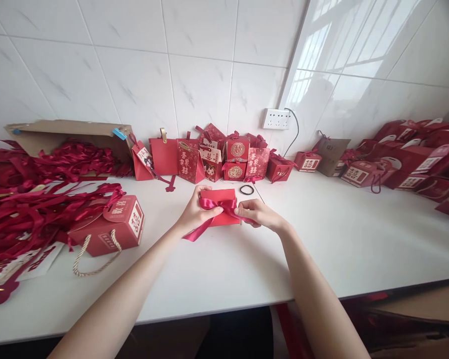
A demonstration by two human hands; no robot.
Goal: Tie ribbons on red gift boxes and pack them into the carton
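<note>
A small red box (223,196) lies on the white counter (322,239) in front of me, with a dark pink satin ribbon (214,206) looped over it. My left hand (197,212) pinches one loop of the ribbon on the box's left side. My right hand (256,213) pinches the other part of the ribbon at the box's right edge. A loose ribbon tail (196,231) trails down toward me from under my left hand.
A black hair tie (247,189) lies just behind the box. Several red gift boxes (224,157) line the tiled wall, more gift bags (400,162) at the right. A red box with rope handle (110,227) and a ribbon pile (33,199) sit left.
</note>
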